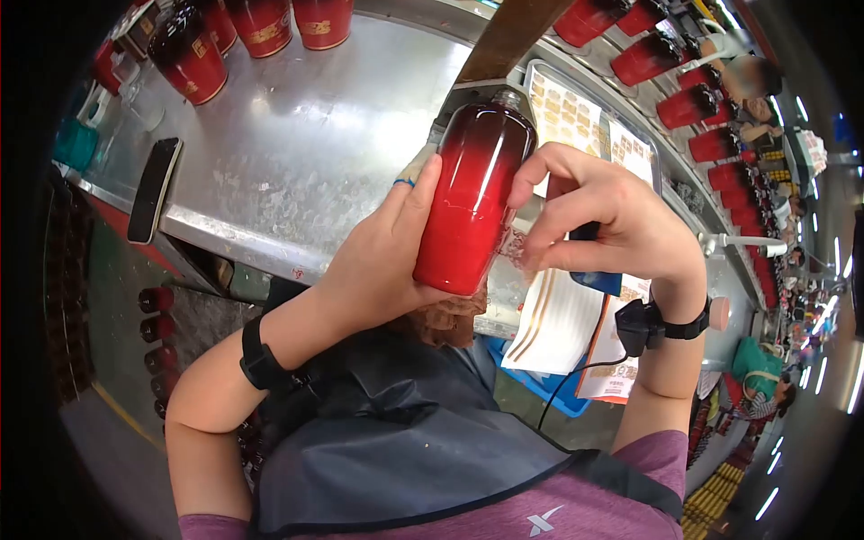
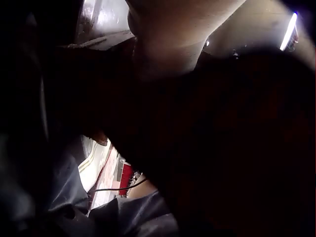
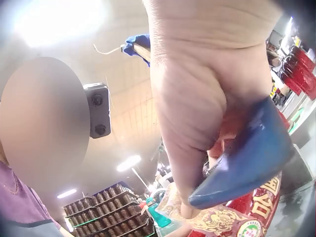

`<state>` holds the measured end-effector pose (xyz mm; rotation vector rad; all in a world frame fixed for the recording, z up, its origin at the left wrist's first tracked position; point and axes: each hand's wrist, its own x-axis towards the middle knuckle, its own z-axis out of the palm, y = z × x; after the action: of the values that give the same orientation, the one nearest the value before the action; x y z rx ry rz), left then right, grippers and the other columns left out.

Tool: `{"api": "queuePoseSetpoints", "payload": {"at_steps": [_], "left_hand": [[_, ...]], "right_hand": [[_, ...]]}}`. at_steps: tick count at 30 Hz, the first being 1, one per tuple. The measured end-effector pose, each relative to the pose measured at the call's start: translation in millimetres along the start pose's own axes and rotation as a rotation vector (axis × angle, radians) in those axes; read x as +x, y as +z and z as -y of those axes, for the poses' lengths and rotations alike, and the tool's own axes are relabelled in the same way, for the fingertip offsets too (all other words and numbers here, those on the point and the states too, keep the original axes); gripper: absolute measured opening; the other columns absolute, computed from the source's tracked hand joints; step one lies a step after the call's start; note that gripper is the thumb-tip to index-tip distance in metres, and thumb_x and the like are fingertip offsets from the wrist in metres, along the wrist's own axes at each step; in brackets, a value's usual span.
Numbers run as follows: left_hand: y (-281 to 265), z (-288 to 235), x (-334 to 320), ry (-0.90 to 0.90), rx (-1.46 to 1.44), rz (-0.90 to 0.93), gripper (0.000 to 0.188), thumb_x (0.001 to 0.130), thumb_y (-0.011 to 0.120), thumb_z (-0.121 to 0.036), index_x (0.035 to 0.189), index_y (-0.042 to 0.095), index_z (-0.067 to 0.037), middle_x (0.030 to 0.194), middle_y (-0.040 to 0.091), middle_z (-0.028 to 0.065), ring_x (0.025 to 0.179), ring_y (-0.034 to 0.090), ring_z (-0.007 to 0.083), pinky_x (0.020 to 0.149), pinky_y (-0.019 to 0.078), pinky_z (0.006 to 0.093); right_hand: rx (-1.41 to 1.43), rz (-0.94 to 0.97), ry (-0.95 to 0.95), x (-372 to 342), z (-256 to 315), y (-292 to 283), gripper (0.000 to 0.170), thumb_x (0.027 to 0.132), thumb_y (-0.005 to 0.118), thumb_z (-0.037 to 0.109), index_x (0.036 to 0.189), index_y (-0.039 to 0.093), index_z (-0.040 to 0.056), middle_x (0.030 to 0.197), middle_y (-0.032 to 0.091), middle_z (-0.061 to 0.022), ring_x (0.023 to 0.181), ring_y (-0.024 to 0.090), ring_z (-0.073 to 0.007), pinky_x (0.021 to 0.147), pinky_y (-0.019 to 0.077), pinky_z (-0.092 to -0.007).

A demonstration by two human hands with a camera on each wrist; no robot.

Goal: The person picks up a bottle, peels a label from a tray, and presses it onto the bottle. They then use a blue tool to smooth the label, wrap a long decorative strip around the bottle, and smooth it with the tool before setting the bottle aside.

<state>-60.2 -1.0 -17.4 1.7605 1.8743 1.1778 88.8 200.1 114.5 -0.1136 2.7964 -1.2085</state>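
Note:
A glossy bottle point(image 1: 463, 189), red below and darkening to black at its neck, is tilted over the front of the metal table. My left hand point(image 1: 373, 243) grips it from the left and below, thumb along its side. On its right side, my right hand point(image 1: 598, 211) has bent fingers close to a clear film with a gold-patterned decal point(image 3: 212, 217). That same hand holds a flat blue scraper point(image 3: 242, 158) against its palm; its lower part shows below the hand in the head view. The left wrist view is mostly dark and hides the left fingers.
A tray with sheets of gold decals point(image 1: 567, 108) lies beyond the right hand. Nearby are a white striped cloth point(image 1: 558, 315), a brown cloth point(image 1: 445, 324) and a blue bin point(image 1: 558, 396). A phone point(image 1: 155, 189) and several bottles point(image 1: 189, 58) are at left.

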Motion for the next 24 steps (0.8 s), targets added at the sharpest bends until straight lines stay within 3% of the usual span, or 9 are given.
{"api": "queuePoseSetpoints", "payload": {"at_steps": [4,8,13,15,16,19,21,22,24], "left_hand": [[1.2,7.7,0.1,0.008,-0.067,-0.007,0.126,0.063,0.092,-0.033,0.153,0.013,0.004,0.137,0.048,0.025,0.112,0.057,0.0403,0.09,0.0508,0.045],[3.5,11.1,0.2,-0.01,-0.11,-0.003,0.126,0.063,0.092,-0.034,0.153,0.013,0.003,0.142,0.045,0.0252,0.117,0.055,0.0404,0.093,0.0496,0.0451],[-7.4,6.8,1.5,-0.009,-0.161,0.02,0.125,0.062,0.092,-0.035,0.153,0.015,0.003,0.141,0.045,0.0243,0.121,0.053,0.0404,0.098,0.0466,0.0446],[-15.5,1.2,2.0,-0.02,-0.224,0.043,0.122,0.064,0.09,-0.044,0.152,0.02,0.004,0.122,0.05,0.0226,0.11,0.054,0.0392,0.093,0.0472,0.0434],[-16.7,0.6,2.2,-0.018,-0.226,0.049,0.122,0.064,0.09,-0.044,0.152,0.02,0.004,0.122,0.05,0.0226,0.11,0.054,0.0392,0.093,0.0472,0.0434],[-15.6,2.3,5.3,-0.007,-0.263,-0.046,0.106,0.067,0.089,-0.039,0.146,0.032,0.001,0.123,0.049,0.021,0.115,0.052,0.0367,0.096,0.0451,0.042],[-8.9,5.5,8.9,-0.077,-0.457,-0.192,0.073,0.071,0.087,-0.033,0.126,0.051,-0.003,0.124,0.05,0.02,0.114,0.051,0.0329,0.095,0.0438,0.0382],[-10.7,5.5,9.8,-0.07,-0.458,-0.182,0.073,0.071,0.087,-0.033,0.126,0.051,-0.003,0.124,0.05,0.02,0.114,0.051,0.0329,0.095,0.0438,0.0382],[-19.8,3.9,12.5,-0.291,-0.472,-0.066,0.046,0.074,0.085,-0.026,0.104,0.058,-0.006,0.125,0.051,0.0191,0.112,0.051,0.0284,0.095,0.0422,0.0351]], "right_hand": [[0.18,0.047,-0.041,6.6,-13.4,-7.5,0.017,0.072,0.081,0.005,0.087,0.075,0.0095,0.099,0.061,-0.0052,0.084,0.06,-0.0172,0.069,0.0489,-0.0278],[0.156,-0.005,-0.02,24.2,-12.1,0.8,0.016,0.073,0.08,0.007,0.088,0.075,0.0099,0.094,0.059,-0.0045,0.081,0.06,-0.017,0.067,0.0487,-0.0282],[-0.12,-0.026,-0.043,47.7,2.0,16.2,0.011,0.076,0.075,0.013,0.087,0.073,0.0121,0.087,0.058,-0.0048,0.077,0.062,-0.0229,0.067,0.0505,-0.0327],[-0.209,-0.028,-0.029,53.7,6.4,19.0,0.009,0.078,0.072,0.016,0.086,0.072,0.0123,0.09,0.06,-0.0071,0.082,0.064,-0.0273,0.07,0.0517,-0.0378],[-0.207,-0.032,-0.024,54.4,7.3,20.3,0.009,0.078,0.072,0.016,0.086,0.072,0.0123,0.09,0.06,-0.0071,0.082,0.064,-0.0273,0.07,0.0517,-0.0378],[-0.238,-0.071,0.019,55.9,7.1,24.1,0.015,0.078,0.072,0.017,0.093,0.072,0.0132,0.09,0.059,-0.0083,0.083,0.064,-0.0277,0.071,0.0518,-0.0377],[-0.214,-0.257,0.028,54.7,4.7,27.9,0.024,0.078,0.074,0.017,0.101,0.072,0.0113,0.09,0.06,-0.0095,0.081,0.064,-0.0269,0.07,0.0523,-0.0363],[-0.216,-0.267,0.034,51.8,3.6,27.4,0.024,0.078,0.074,0.017,0.101,0.072,0.0113,0.09,0.06,-0.0095,0.081,0.064,-0.0269,0.07,0.0523,-0.0363],[-0.12,-0.497,0.122,45.3,0.2,24.9,0.03,0.078,0.077,0.015,0.107,0.07,0.0082,0.089,0.061,-0.0101,0.076,0.064,-0.0243,0.068,0.0524,-0.0333]]}}
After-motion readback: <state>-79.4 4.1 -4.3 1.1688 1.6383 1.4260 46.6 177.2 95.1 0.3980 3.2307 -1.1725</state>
